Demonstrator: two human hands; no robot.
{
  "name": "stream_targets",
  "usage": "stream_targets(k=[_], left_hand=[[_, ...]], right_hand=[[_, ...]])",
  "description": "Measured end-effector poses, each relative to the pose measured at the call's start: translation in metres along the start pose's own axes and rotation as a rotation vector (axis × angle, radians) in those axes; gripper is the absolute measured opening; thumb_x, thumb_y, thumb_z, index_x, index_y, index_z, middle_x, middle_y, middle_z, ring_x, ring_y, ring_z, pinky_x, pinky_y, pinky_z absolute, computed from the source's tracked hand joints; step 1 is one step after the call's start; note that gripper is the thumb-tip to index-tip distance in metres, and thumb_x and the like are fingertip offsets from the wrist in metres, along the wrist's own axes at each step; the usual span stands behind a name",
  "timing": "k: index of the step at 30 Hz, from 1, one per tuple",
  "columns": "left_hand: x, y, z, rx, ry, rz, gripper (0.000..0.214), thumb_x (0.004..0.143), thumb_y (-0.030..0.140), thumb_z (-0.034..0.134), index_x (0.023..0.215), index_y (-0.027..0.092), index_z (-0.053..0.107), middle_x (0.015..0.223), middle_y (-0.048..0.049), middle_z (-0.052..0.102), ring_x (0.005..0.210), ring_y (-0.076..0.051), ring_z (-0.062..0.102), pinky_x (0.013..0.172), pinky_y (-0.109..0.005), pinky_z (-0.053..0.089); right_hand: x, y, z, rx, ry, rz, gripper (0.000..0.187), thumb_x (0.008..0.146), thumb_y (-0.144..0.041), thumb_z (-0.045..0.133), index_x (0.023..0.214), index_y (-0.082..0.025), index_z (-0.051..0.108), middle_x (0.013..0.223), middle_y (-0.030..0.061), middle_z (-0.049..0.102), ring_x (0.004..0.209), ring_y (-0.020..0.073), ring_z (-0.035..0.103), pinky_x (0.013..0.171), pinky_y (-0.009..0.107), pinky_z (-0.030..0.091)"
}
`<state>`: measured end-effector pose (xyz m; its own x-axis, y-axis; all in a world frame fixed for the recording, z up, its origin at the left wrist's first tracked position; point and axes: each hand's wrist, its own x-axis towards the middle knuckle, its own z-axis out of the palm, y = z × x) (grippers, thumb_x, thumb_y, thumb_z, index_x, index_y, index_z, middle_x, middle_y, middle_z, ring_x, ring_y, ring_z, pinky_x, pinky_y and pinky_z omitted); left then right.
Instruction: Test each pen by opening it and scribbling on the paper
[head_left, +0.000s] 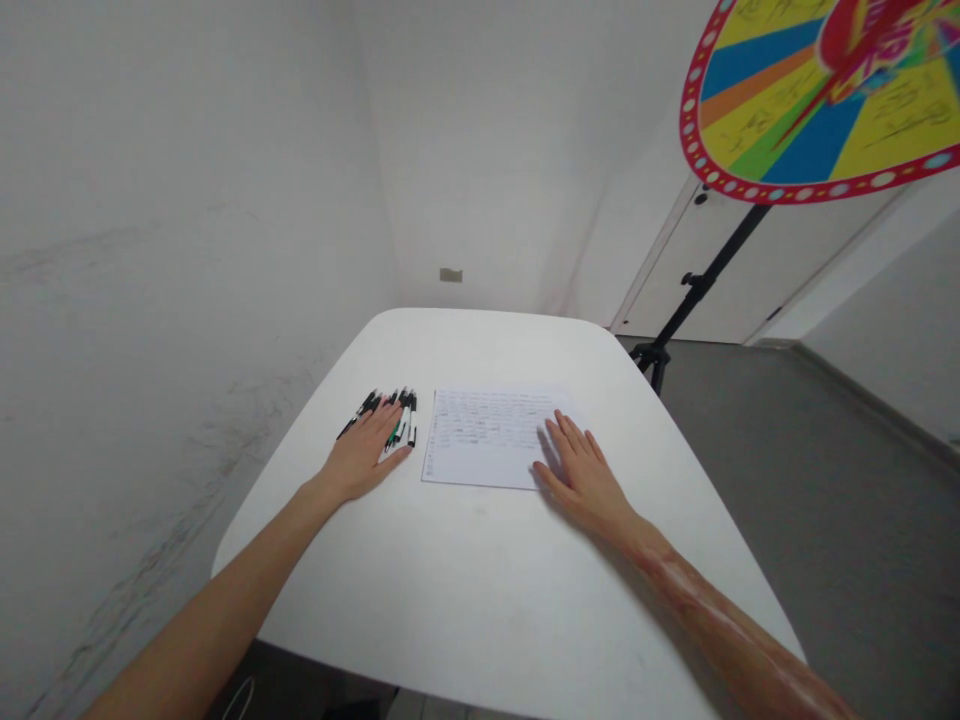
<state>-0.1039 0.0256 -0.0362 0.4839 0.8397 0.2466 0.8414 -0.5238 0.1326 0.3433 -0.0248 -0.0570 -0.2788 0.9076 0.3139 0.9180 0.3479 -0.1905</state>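
Note:
My left hand lies flat, fingers stretched out, over a group of pens and partly covers them. Several of these pens are black and white, and one shows green. To their right is a sheet of paper with rows of handwriting, too small to read. My right hand is spread open above the paper's right edge, palm down, with nothing in it. Whether its fingers touch the sheet I cannot tell.
The white table has rounded corners and stands close to the left wall. Beyond its far right corner a colourful prize wheel stands on a black tripod, in front of a white door. A wall plate is at the back.

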Motion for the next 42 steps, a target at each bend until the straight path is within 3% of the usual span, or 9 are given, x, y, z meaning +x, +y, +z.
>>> stream_targets(k=[6,12,16,19,21,25,29,35,42], left_hand=[[0.008,0.014,0.007,-0.006,0.053,0.037,0.068,0.117,0.056,0.039,0.175,0.023,0.036,0.183,-0.0126,0.034,0.173,-0.032,0.027,0.142,-0.061,0.025],[0.012,0.022,0.01,0.01,0.013,0.047,0.066,0.115,0.059,0.04,0.166,0.017,0.047,0.179,-0.0181,0.041,0.168,-0.033,0.039,0.142,-0.06,0.023],[0.009,0.024,0.009,0.018,0.065,0.025,0.06,0.115,0.056,0.041,0.161,0.018,0.051,0.177,-0.0182,0.044,0.17,-0.034,0.034,0.141,-0.063,0.025],[0.006,0.017,0.002,0.054,0.1,-0.013,0.065,0.114,0.058,0.045,0.167,0.02,0.045,0.182,-0.0162,0.036,0.172,-0.036,0.028,0.139,-0.064,0.027],[0.003,0.006,-0.004,0.079,0.105,-0.014,0.084,0.106,0.07,0.057,0.172,0.023,0.038,0.183,-0.0162,0.032,0.171,-0.038,0.029,0.141,-0.066,0.021],[0.0,-0.021,-0.012,0.052,0.024,0.007,0.105,0.093,0.084,0.066,0.176,0.026,0.034,0.184,-0.0138,0.031,0.172,-0.04,0.026,0.141,-0.065,0.018],[0.006,-0.032,-0.006,-0.033,0.035,-0.06,0.094,0.102,0.08,0.055,0.174,0.023,0.036,0.183,-0.016,0.033,0.17,-0.038,0.031,0.139,-0.066,0.023],[0.024,-0.022,0.004,-0.052,0.107,-0.188,0.072,0.112,0.067,0.042,0.163,0.018,0.051,0.179,-0.0192,0.04,0.168,-0.038,0.036,0.138,-0.067,0.027],[0.024,-0.008,0.003,-0.029,0.05,0.099,0.092,0.1,0.077,0.063,0.173,0.026,0.04,0.183,-0.0125,0.034,0.17,-0.035,0.032,0.142,-0.061,0.022]], right_hand=[[-0.006,-0.005,0.003,0.014,-0.036,0.031,0.081,0.113,-0.055,0.043,0.182,-0.021,0.019,0.187,0.0146,0.026,0.172,0.0348,0.029,0.139,0.061,0.025],[-0.004,-0.007,-0.002,0.025,-0.083,0.041,0.078,0.112,-0.056,0.042,0.178,-0.018,0.03,0.183,0.0158,0.035,0.17,0.0348,0.034,0.139,0.059,0.028],[-0.004,-0.007,-0.003,0.032,-0.085,0.044,0.076,0.112,-0.057,0.043,0.175,-0.017,0.037,0.181,0.0165,0.039,0.169,0.0357,0.036,0.138,0.059,0.029],[-0.003,-0.008,-0.002,0.032,-0.08,0.044,0.074,0.112,-0.057,0.042,0.173,-0.015,0.039,0.181,0.0172,0.039,0.169,0.0355,0.036,0.138,0.06,0.029],[-0.003,-0.008,-0.002,0.03,-0.076,0.044,0.074,0.112,-0.057,0.041,0.173,-0.015,0.039,0.181,0.0171,0.039,0.169,0.0352,0.036,0.138,0.06,0.029],[-0.003,-0.009,-0.002,0.032,-0.076,0.051,0.075,0.111,-0.057,0.043,0.173,-0.016,0.038,0.181,0.0165,0.039,0.17,0.0345,0.034,0.139,0.059,0.027],[-0.003,-0.007,0.0,0.042,-0.071,0.048,0.075,0.111,-0.057,0.043,0.174,-0.017,0.036,0.182,0.017,0.039,0.17,0.0349,0.034,0.139,0.059,0.027],[-0.002,-0.005,0.0,0.038,-0.081,0.054,0.076,0.112,-0.059,0.041,0.173,-0.015,0.038,0.181,0.0177,0.039,0.17,0.0346,0.034,0.139,0.059,0.027],[-0.005,0.001,-0.006,0.015,-0.088,0.022,0.078,0.112,-0.061,0.042,0.176,-0.018,0.034,0.182,0.0164,0.037,0.169,0.0355,0.035,0.138,0.059,0.029]])
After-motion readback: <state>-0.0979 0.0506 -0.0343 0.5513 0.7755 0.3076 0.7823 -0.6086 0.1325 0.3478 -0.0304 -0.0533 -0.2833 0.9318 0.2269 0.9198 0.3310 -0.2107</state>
